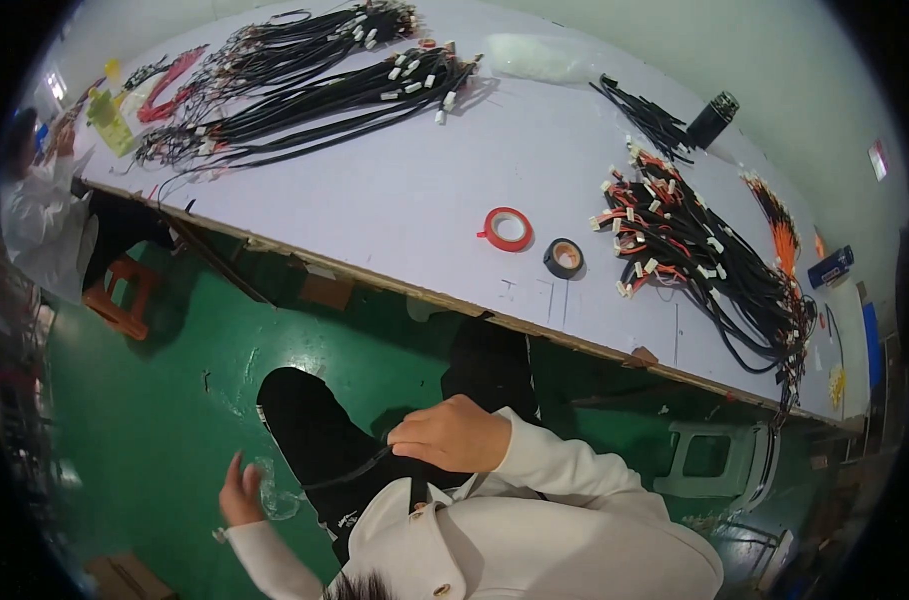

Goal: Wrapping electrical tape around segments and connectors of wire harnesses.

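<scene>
Thin dark strip [355,470], in the head view: lies slantwise across the left thigh [315,425], below and left of the red tape roll [492,232], off the table [405,220] under that roll. Runs, along its long axis, from the right hand [453,435] down toward the lower left, roughly in the direction of the left hand [240,492], yet ends short of it, as far as can be seen. Right hand the nearer: below and slightly left of the red tape roll, fingers curled, pinching the upper end of the strip between thumb and fingertips. Left hand lower and much farther left of the red tape roll, apart from the strip, fingers raised and spread, seemingly without anything in them. Right of the red tape roll, just beside it, a black tape roll [552,262]; farther right, a heap of black wire harnesses [710,255] with white connectors. Too narrow and blurred to tell the strip as tape, tubing or strap
</scene>
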Tool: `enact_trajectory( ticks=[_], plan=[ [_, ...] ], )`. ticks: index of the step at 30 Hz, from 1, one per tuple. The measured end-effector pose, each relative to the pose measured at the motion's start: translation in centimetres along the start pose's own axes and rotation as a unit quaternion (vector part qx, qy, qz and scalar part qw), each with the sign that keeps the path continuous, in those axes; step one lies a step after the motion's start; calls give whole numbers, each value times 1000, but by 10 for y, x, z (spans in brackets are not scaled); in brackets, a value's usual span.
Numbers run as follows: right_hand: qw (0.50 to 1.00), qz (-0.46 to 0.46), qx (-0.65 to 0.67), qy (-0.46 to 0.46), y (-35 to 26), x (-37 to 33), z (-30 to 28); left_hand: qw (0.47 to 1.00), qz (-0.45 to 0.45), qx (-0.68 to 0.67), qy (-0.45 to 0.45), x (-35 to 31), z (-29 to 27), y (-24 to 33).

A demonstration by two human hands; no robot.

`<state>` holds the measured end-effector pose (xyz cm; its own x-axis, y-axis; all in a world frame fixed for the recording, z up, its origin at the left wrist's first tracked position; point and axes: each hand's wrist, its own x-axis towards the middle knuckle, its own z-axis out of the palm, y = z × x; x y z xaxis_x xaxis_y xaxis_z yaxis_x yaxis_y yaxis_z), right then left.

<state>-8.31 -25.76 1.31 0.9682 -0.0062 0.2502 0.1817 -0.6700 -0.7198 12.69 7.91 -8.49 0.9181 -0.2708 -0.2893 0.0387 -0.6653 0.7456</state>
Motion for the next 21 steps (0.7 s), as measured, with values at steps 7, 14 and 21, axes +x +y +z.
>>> enact_trajectory(
  ticks=[7, 14, 21],
  plan=[
    [992, -33, -112, 51, -5, 15, -49, 851, 118, -266, -438, -67, 112, 162],
    [909, 177, -284, 250, 41, -25, -153, 799, 33, -361, -480, -62, 106, 188],
    [910, 197, -286, 228, 40, -23, -140, 767, -19, -416, -488, -59, 106, 189]
  ],
)
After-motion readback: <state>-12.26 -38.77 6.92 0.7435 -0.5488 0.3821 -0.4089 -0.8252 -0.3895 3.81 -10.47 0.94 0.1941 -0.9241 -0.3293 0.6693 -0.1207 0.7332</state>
